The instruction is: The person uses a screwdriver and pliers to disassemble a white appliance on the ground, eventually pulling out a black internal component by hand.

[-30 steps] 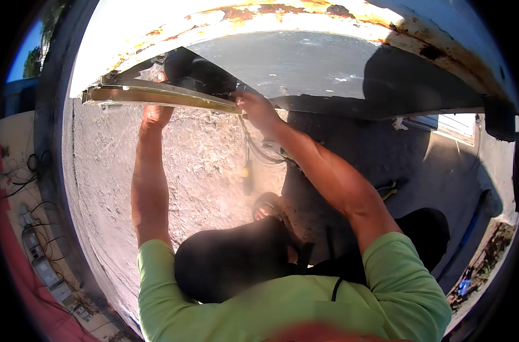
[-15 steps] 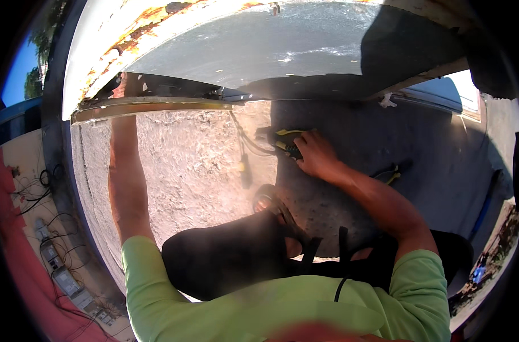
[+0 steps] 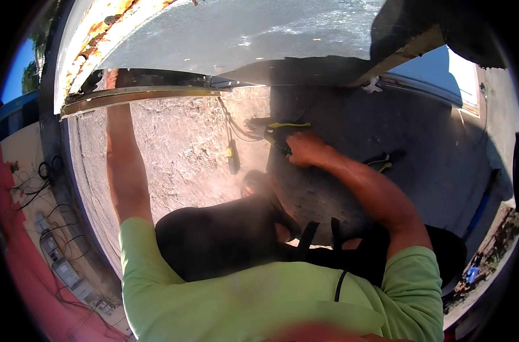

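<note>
My right hand is closed around one handle of a pair of pliers with yellow-and-black grips. Its other handle sticks out above my fingers, apart from them. The pliers are just over the ground, with their jaws pointing left. My left arm stretches forward past the lower metal rail of a rusty, white-edged metal panel. Only part of my left hand shows in the dark gap behind that rail, and its fingers are hidden. A dark tool with a yellow part lies on the rough ground between my arms.
A second yellow-handled hand tool lies in the shade beyond my right forearm. My bent knees are close below the work. Far left, grey boxes with loose cables stand beside red cloth. A wall edge runs along the right.
The handles of the pliers have spread apart, and my right hand now grips just the lower one. My left arm stays reached into the gap. The whole view has shifted slightly.
</note>
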A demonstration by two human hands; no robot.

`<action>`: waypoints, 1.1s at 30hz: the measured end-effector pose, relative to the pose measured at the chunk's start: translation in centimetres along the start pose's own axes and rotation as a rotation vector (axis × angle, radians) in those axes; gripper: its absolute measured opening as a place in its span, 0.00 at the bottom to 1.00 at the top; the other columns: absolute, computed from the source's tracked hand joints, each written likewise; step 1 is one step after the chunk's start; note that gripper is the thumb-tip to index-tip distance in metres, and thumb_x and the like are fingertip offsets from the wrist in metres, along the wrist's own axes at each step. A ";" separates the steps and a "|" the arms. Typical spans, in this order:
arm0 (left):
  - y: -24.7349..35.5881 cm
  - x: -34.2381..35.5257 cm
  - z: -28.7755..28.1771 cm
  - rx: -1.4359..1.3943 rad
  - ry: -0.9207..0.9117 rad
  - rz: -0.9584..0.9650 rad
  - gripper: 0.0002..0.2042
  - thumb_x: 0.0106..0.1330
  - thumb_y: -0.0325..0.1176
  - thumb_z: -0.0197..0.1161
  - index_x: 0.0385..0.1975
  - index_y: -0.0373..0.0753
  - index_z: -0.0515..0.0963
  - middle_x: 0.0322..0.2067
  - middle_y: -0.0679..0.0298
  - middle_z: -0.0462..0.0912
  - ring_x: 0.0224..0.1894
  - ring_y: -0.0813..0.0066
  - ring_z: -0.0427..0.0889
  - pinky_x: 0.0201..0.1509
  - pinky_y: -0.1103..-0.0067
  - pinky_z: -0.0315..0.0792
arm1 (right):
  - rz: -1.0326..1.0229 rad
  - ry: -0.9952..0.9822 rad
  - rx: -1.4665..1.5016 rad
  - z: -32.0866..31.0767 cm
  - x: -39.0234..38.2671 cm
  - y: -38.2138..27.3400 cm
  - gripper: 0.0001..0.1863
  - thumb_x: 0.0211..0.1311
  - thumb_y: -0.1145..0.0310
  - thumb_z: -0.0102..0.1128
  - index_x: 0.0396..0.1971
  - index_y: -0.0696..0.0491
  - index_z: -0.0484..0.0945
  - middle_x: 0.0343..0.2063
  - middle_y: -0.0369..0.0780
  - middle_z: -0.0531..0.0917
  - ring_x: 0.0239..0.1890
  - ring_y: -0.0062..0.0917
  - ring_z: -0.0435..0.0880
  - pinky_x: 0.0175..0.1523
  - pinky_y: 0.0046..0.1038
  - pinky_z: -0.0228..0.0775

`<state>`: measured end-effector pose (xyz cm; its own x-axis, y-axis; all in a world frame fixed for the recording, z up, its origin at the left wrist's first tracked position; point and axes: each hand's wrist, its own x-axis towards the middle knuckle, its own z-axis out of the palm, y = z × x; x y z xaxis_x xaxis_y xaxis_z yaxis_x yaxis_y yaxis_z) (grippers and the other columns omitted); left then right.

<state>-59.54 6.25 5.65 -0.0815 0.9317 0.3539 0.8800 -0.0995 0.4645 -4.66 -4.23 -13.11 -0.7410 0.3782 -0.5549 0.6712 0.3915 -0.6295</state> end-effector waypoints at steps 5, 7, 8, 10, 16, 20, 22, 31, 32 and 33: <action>-1.0 0.3 0.2 0.239 0.019 0.111 0.34 0.58 0.29 0.71 0.67 0.52 0.69 0.55 0.58 0.82 0.50 0.58 0.83 0.48 0.68 0.79 | 0.064 -0.021 -0.082 -2.5 -1.3 -1.1 0.19 0.56 0.59 0.65 0.43 0.56 0.81 0.44 0.49 0.84 0.49 0.45 0.84 0.53 0.45 0.76; -1.2 0.3 0.2 0.297 0.029 0.147 0.35 0.57 0.28 0.71 0.68 0.52 0.69 0.54 0.58 0.82 0.49 0.58 0.84 0.47 0.68 0.79 | -0.025 0.208 -0.073 -2.2 -0.9 -2.1 0.20 0.55 0.61 0.65 0.45 0.55 0.81 0.42 0.48 0.84 0.46 0.44 0.84 0.51 0.46 0.76; -1.3 0.1 0.1 0.320 0.033 0.158 0.35 0.57 0.27 0.71 0.68 0.53 0.69 0.54 0.58 0.83 0.49 0.57 0.84 0.46 0.68 0.79 | -0.068 0.322 -0.069 -2.0 -0.7 -2.7 0.20 0.55 0.61 0.64 0.46 0.55 0.80 0.42 0.48 0.83 0.45 0.44 0.84 0.50 0.46 0.76; -1.3 0.6 0.8 0.352 0.045 0.190 0.36 0.56 0.26 0.71 0.68 0.53 0.69 0.53 0.57 0.83 0.48 0.57 0.85 0.45 0.68 0.80 | -0.259 0.455 -0.159 -0.1 0.7 -4.9 0.21 0.54 0.64 0.63 0.49 0.53 0.79 0.39 0.48 0.82 0.42 0.44 0.84 0.46 0.46 0.75; -0.8 1.3 2.1 0.404 0.073 0.265 0.38 0.54 0.24 0.71 0.68 0.55 0.69 0.51 0.57 0.84 0.45 0.56 0.86 0.42 0.69 0.80 | -0.440 0.222 -0.085 8.0 6.0 -12.2 0.23 0.56 0.59 0.64 0.52 0.50 0.78 0.39 0.46 0.85 0.40 0.41 0.86 0.39 0.45 0.77; -0.8 0.9 1.8 0.427 0.086 0.299 0.39 0.53 0.22 0.72 0.68 0.56 0.69 0.50 0.57 0.85 0.43 0.56 0.87 0.40 0.69 0.81 | -0.385 0.243 -0.045 11.4 9.4 -12.7 0.25 0.60 0.56 0.62 0.56 0.50 0.76 0.36 0.43 0.86 0.39 0.36 0.87 0.37 0.42 0.78; -0.7 1.5 2.3 0.438 0.087 0.336 0.40 0.52 0.21 0.72 0.68 0.56 0.69 0.49 0.56 0.86 0.42 0.56 0.88 0.39 0.70 0.81 | -0.356 0.124 0.086 12.0 9.9 -12.2 0.22 0.63 0.57 0.61 0.54 0.50 0.75 0.37 0.43 0.86 0.39 0.36 0.87 0.38 0.41 0.79; -1.0 0.7 1.6 0.597 0.001 0.138 0.36 0.53 0.27 0.74 0.64 0.62 0.73 0.40 0.63 0.89 0.34 0.63 0.89 0.39 0.67 0.80 | -0.207 0.280 0.321 3.8 3.0 -9.8 0.24 0.62 0.72 0.52 0.60 0.54 0.72 0.54 0.55 0.79 0.49 0.48 0.83 0.54 0.47 0.74; -0.5 0.9 1.7 0.563 0.020 0.151 0.35 0.54 0.26 0.73 0.64 0.61 0.73 0.40 0.64 0.89 0.34 0.64 0.89 0.38 0.69 0.80 | -0.242 0.376 0.377 3.0 2.8 -9.1 0.24 0.61 0.72 0.52 0.60 0.54 0.73 0.54 0.55 0.78 0.51 0.49 0.82 0.56 0.47 0.73; 0.0 0.7 2.2 0.503 0.051 0.224 0.34 0.55 0.26 0.72 0.64 0.60 0.73 0.40 0.64 0.90 0.34 0.65 0.89 0.38 0.70 0.80 | -0.273 0.469 0.433 2.0 2.6 -8.5 0.24 0.61 0.73 0.51 0.59 0.54 0.73 0.54 0.56 0.78 0.52 0.50 0.81 0.57 0.46 0.72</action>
<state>-58.56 7.65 4.14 0.1220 0.8875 0.4443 0.9924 -0.1028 -0.0673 -12.32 -8.24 -10.27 -0.7297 0.6742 -0.1137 0.3212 0.1913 -0.9275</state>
